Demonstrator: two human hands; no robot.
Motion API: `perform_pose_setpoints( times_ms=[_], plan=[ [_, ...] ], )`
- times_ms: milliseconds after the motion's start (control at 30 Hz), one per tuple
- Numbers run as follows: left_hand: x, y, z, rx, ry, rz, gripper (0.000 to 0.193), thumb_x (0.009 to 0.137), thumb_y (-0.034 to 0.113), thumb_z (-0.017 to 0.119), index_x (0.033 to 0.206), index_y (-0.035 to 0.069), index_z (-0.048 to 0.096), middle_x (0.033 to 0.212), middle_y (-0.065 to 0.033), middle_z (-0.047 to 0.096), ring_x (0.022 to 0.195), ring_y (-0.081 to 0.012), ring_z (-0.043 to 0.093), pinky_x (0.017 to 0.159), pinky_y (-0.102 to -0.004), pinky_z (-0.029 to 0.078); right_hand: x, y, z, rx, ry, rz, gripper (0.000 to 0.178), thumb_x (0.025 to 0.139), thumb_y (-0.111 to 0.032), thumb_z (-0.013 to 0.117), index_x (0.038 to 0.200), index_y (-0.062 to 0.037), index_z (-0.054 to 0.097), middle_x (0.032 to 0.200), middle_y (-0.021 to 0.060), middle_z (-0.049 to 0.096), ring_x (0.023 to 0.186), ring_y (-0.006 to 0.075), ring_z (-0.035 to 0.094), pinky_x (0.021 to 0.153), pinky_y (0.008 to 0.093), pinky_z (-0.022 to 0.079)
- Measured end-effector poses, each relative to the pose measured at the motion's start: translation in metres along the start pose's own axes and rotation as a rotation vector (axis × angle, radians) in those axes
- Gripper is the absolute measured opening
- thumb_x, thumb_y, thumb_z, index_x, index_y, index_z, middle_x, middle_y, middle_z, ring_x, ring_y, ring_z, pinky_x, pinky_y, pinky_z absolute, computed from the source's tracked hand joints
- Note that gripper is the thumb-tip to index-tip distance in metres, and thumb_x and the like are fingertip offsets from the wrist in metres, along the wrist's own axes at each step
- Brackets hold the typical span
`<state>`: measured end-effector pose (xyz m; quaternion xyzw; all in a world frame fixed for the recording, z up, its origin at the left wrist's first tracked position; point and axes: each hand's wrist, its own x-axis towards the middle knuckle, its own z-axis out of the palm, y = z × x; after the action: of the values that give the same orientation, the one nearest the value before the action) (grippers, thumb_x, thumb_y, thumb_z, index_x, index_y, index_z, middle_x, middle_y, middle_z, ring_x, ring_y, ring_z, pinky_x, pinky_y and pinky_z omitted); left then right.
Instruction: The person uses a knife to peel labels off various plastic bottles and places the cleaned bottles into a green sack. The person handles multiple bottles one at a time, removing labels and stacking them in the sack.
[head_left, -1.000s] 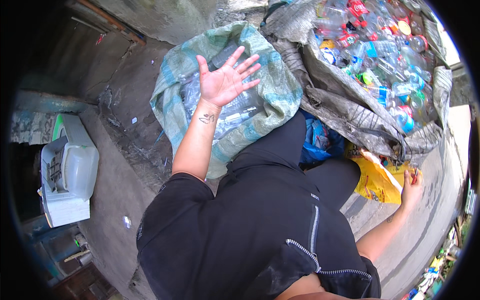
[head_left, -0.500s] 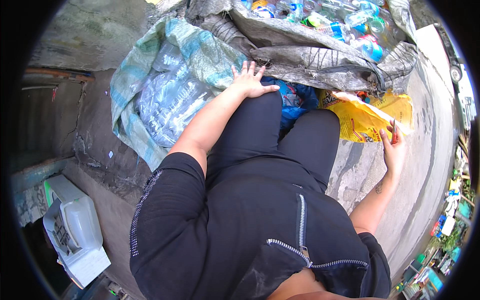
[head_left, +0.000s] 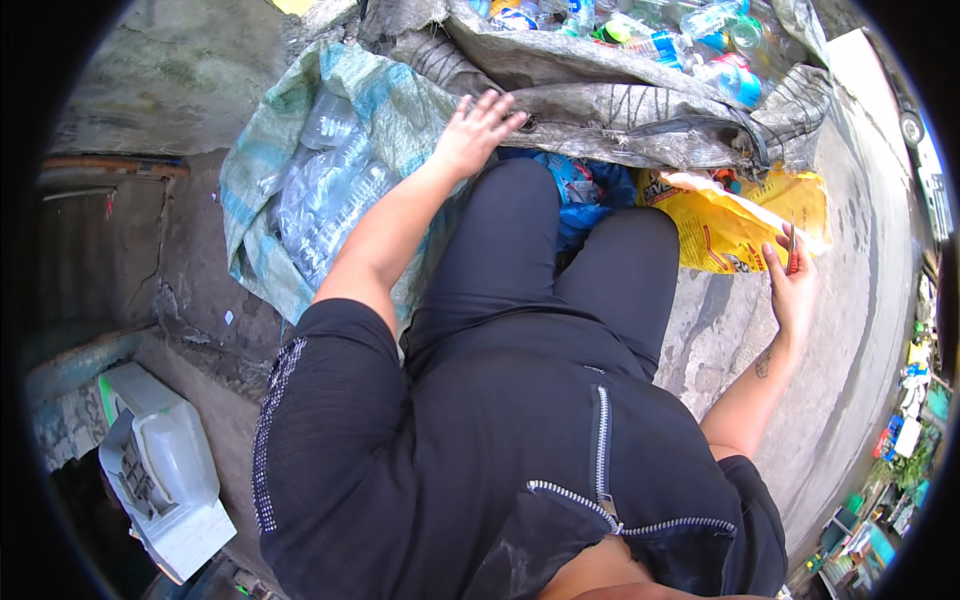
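My left hand (head_left: pixel 475 132) is raised over the space between my left knee and the large grey sack (head_left: pixel 640 125), fingers spread and slightly blurred, with nothing in it. Beside it, a white-and-blue woven sack (head_left: pixel 390 85) holds clear plastic bottles (head_left: pixel 330 190). More bottles (head_left: pixel 655 45), with colored caps and labels, fill the grey sack. At the right, my right hand (head_left: pixel 790 285) is closed around a slim pointed tool (head_left: pixel 793 252) with some red on it; its exact kind is unclear. Just beyond that hand lies a yellow plastic bag (head_left: pixel 715 230).
A blue plastic bag (head_left: pixel 580 225) sits between my knees. To the left, a pale plastic container (head_left: pixel 170 450) stands by the wall. Concrete pavement (head_left: pixel 760 340) stretches along my right, with assorted clutter (head_left: pixel 905 440) at its far edge and a vehicle wheel (head_left: pixel 911 128) farther off.
My left hand has lifted off my left knee and moved slightly left and away from me. My right hand has shifted only slightly, still holding the slim tool.
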<state>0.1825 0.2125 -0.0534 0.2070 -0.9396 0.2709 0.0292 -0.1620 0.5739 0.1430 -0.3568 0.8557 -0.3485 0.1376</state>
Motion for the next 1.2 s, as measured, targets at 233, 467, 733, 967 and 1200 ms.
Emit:
perform_pose_setpoints(
  times_ms=[233,467,733,967,1200],
  plan=[
    [-0.012,-0.070,-0.143,-2.915,0.204,-0.692,0.090,0.086,0.068,0.044,0.149,0.013,0.012,0.148,-0.0239,0.024,0.135,-0.0388,0.029,0.110,-0.0551,0.023,0.001,0.011,0.012,0.064,-0.052,0.001,0.047,0.085,-0.015,0.071,0.127,-0.0001,0.054,0.106,0.0107,0.062,0.096,0.0126,0.056,0.084,0.0271,0.047],
    [-0.024,-0.069,-0.166,-2.853,0.214,-0.600,0.089,0.086,0.070,0.040,0.149,0.012,0.013,0.149,-0.0215,0.026,0.137,-0.0368,0.027,0.111,-0.0539,0.021,0.001,-0.026,0.021,-0.037,-0.057,-0.060,0.048,0.084,-0.015,0.071,0.126,0.0018,0.054,0.107,0.0136,0.064,0.097,0.0143,0.059,0.085,0.0287,0.048],
    [-0.070,0.038,-0.025,-0.575,-0.126,-0.550,0.070,0.083,0.015,0.053,0.147,0.022,0.027,0.151,-0.0138,0.024,0.141,-0.0394,0.014,0.107,-0.0664,0.011,-0.011,-0.050,0.015,-0.106,-0.067,-0.028,0.043,0.079,-0.016,0.072,0.116,0.0025,0.061,0.097,0.0148,0.068,0.091,0.0191,0.064,0.083,0.0310,0.048],
    [-0.076,0.035,-0.070,-0.601,-0.207,-0.322,0.076,0.076,0.002,0.054,0.146,0.021,0.030,0.149,-0.0157,0.026,0.140,-0.0416,0.016,0.110,-0.0603,0.015,-0.009,-0.063,0.052,0.047,-0.176,-0.205,0.021,0.084,-0.016,0.066,0.098,0.0006,0.066,0.086,0.0167,0.065,0.079,0.0278,0.064,0.071,0.0330,0.048],
    [0.101,-0.063,-0.104,-0.809,0.406,-0.417,0.069,0.068,0.017,0.069,0.133,0.013,0.046,0.130,-0.0147,0.048,0.118,-0.0353,0.046,0.099,-0.0454,0.039,0.017,-0.085,0.123,0.020,-0.580,-0.102,0.025,0.081,-0.023,0.071,0.089,-0.0039,0.058,0.074,0.0155,0.062,0.075,0.0319,0.064,0.066,0.0376,0.048]
  ],
)
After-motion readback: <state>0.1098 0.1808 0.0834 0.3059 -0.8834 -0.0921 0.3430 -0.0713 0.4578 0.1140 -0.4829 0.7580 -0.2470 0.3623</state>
